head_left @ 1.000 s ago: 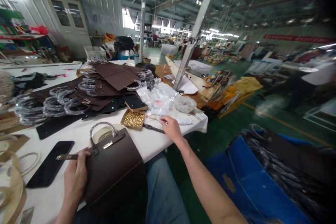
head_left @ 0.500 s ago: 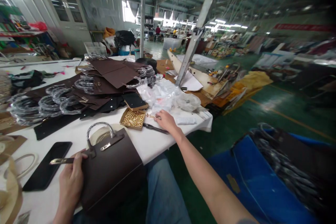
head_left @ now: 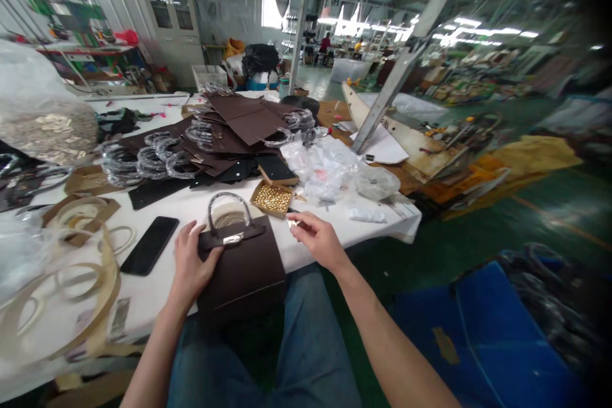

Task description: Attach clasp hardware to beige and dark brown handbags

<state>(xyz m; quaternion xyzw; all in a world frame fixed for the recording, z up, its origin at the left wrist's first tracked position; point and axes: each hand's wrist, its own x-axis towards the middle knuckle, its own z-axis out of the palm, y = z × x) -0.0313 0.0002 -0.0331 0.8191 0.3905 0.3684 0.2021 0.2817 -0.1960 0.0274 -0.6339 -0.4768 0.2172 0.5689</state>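
Left hand (head_left: 190, 261) grips brown handbag (head_left: 248, 274) at upper left corner, thumb on front. Handbag sits at near edge of white-covered table (head_left: 191, 201), above jeans (head_left: 313, 338). Right hand (head_left: 319, 243) pinches small shiny metal piece (head_left: 292, 223), exact shape hard to tell, near open box (head_left: 268, 211) of gold-coloured pieces (head_left: 271, 197). Phone (head_left: 150, 245) lies left of left hand.

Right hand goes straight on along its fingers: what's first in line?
The right hand would probably meet the small brown cardboard box of gold-coloured metal pieces; hand height is unclear, so it might pass over.
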